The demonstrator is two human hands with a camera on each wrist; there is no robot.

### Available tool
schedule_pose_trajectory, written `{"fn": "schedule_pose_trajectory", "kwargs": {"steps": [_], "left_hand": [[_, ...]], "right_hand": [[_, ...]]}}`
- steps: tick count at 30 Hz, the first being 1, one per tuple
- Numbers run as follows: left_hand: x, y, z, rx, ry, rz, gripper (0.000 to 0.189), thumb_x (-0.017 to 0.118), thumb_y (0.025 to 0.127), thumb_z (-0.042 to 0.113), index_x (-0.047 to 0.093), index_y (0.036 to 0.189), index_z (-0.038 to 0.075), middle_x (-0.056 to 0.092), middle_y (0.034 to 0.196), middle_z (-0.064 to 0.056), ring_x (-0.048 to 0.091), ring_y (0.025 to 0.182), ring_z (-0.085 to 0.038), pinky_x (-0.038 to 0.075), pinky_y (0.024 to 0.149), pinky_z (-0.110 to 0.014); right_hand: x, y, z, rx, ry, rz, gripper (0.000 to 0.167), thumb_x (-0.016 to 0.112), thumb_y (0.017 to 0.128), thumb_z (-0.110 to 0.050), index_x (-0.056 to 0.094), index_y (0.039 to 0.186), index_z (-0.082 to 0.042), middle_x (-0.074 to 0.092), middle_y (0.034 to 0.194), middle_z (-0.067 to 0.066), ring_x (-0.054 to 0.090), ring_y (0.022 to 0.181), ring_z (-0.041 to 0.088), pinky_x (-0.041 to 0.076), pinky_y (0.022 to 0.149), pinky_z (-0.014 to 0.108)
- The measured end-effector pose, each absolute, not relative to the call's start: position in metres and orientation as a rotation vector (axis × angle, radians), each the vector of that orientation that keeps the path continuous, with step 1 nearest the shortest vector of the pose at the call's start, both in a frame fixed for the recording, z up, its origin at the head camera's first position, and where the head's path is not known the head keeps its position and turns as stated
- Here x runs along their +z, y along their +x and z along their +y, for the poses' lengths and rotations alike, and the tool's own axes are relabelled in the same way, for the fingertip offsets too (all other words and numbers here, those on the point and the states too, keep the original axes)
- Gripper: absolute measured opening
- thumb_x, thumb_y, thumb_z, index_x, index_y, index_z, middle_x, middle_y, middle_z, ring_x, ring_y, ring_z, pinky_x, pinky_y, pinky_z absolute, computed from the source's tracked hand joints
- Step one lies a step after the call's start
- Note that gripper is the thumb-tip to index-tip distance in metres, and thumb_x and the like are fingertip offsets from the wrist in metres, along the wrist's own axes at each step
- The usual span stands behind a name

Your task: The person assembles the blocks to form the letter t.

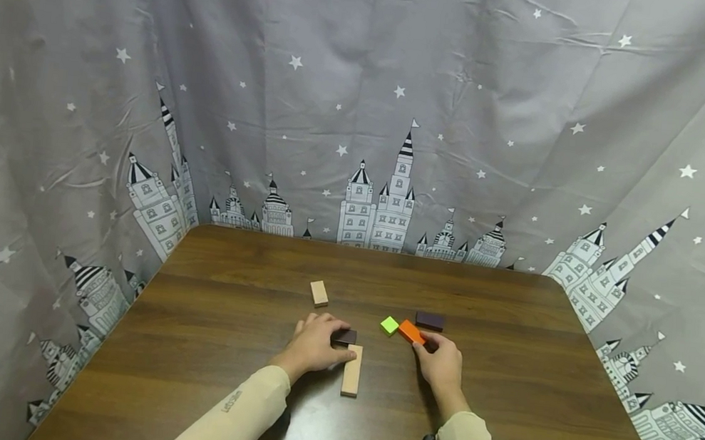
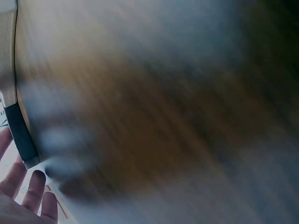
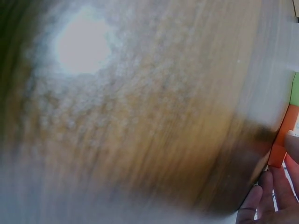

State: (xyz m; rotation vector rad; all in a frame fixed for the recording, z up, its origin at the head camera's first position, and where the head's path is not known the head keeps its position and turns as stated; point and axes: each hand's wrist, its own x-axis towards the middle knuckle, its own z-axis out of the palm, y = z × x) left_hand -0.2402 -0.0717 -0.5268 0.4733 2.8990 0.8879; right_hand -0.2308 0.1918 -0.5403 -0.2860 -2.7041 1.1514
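Note:
My left hand [image 1: 315,345] curves around a dark brown wooden block [image 1: 344,336], fingers at its far side. Its thumb lies over the upper end of a pale wooden block [image 1: 351,377], which meets the dark one at an angle. In the left wrist view the dark block [image 2: 21,133] and pale block [image 2: 7,51] join end to end, fingertips right at the dark end. With thumb and fingers my right hand [image 1: 442,366] pinches an orange block [image 1: 410,331]. A small lime-green block [image 1: 389,325] sits against the orange one's left end, also in the right wrist view.
Another dark block [image 1: 429,320] lies just behind the orange one. A shorter pale block [image 1: 319,293] rests farther back, beyond the left hand. The brown wooden table [image 1: 216,349] ends at a grey curtain [image 1: 313,101] printed with castles and stars.

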Motion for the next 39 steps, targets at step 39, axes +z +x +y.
{"fn": "schedule_pose_trajectory", "kwargs": {"steps": [39], "left_hand": [[-0.5292, -0.2393, -0.0657, 0.895, 0.340, 2.874, 0.053, 0.082, 0.081, 0.048, 0.068, 0.127, 0.026, 0.057, 0.126, -0.003, 0.043, 0.110, -0.030, 0.031, 0.093, -0.051]], "right_hand": [[-0.5414, -0.2329, 0.1972, 1.135, -0.205, -2.748, 0.027, 0.076, 0.090, -0.012, 0.075, 0.114, 0.000, 0.071, 0.107, 0.019, 0.064, 0.103, 0.038, 0.048, 0.091, 0.052]]}}
